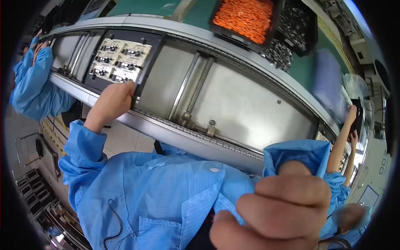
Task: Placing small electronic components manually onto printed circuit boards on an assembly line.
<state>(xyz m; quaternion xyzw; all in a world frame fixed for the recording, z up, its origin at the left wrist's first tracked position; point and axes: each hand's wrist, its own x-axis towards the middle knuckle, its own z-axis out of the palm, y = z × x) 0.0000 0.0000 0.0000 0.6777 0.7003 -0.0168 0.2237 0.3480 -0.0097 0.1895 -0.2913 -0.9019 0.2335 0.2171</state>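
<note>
My left hand (110,104) is closed at the near right corner of a black carrier tray (153,43), its fingers curled over the tray's edge. Several cream circuit boards (118,62) with black components lie in that tray, which rests on the conveyor rails. Close to the camera, at the lower right, my right hand (279,208) is raised in a fist over my blue smock. Its fingers are folded in, and whatever they may hold is hidden.
Beyond the far rail (183,28) stand a black bin of orange parts (243,18) and dark small parts (293,23), with loose metallic pieces (278,54) beside them. A threaded rod (200,85) crosses the conveyor. Co-workers' hands show at far left (39,50) and right (350,121).
</note>
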